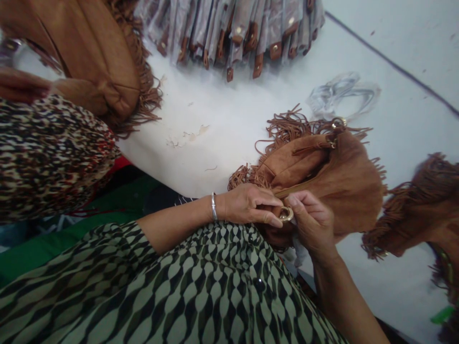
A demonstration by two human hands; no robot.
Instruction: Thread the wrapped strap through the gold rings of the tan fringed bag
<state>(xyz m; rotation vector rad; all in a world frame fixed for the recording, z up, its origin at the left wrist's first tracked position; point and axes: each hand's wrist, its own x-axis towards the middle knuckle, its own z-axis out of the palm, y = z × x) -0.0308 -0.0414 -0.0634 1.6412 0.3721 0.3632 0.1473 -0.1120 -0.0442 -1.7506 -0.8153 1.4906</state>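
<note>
A brown suede handbag (353,186) with long fringes lies on the white table in front of me, its top open. At the bag's near side sits a round gold metal ring (286,214). My left hand (247,204), with a silver bangle at the wrist, pinches the ring between thumb and fingers from the left. From the right, my right hand (314,220) closes thumb and fingers at the ring's other edge. Crumpled clear plastic (300,253) hangs just below my right hand. Whatever else lies inside its fingers is hidden.
Plastic-wrapped brown straps (229,28) lie in a row at the table's far side. A coiled strap in clear plastic (344,95) rests beyond the bag. Another fringed bag (419,215) is at right. At left, a person in a patterned sleeve (50,157) has a brown bag (89,52).
</note>
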